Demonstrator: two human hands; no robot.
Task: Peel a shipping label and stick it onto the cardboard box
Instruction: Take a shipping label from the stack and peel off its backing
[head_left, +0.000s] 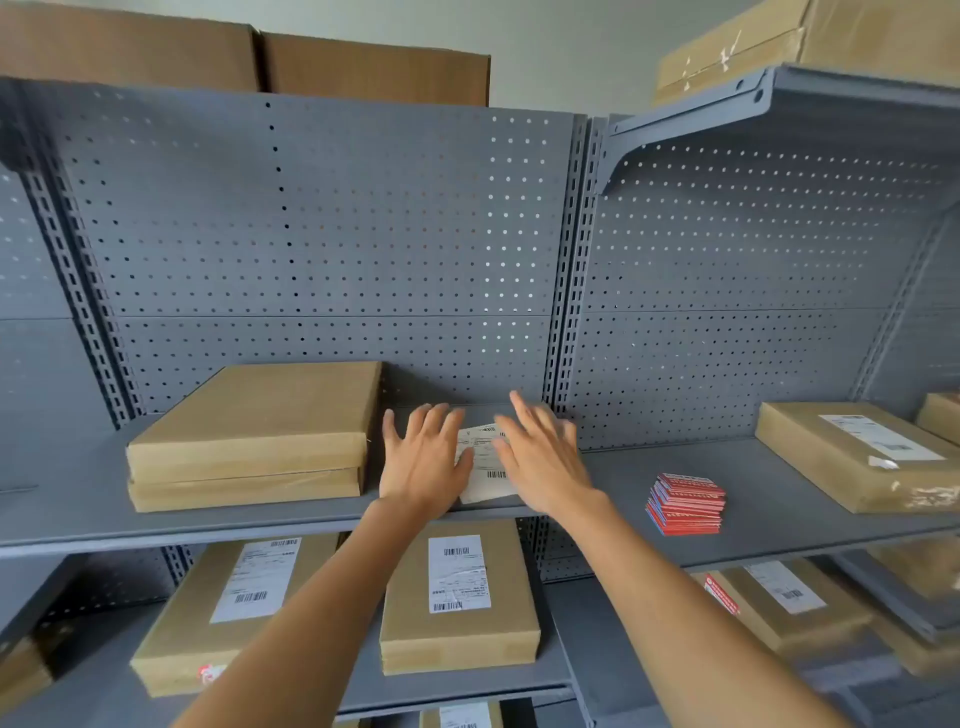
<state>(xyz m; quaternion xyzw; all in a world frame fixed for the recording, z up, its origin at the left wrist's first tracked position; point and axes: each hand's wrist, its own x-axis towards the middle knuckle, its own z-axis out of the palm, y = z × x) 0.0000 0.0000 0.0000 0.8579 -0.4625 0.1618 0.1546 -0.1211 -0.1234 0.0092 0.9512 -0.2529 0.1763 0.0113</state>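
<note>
A white shipping label (485, 462) with barcodes lies flat on the grey metal shelf (623, 483), partly hidden by both hands. My left hand (423, 460) hovers over its left edge with fingers spread, holding nothing. My right hand (540, 457) is over its right side, also spread and slightly blurred. To the left, two unlabelled flat cardboard boxes (254, 431) are stacked on the same shelf, close to my left hand.
A stack of red stickers (685, 503) sits on the shelf to the right, and a labelled box (857, 454) lies further right. Labelled boxes (460, 597) fill the lower shelf. A perforated back panel (332, 234) rises behind; more boxes (374, 70) stand on top.
</note>
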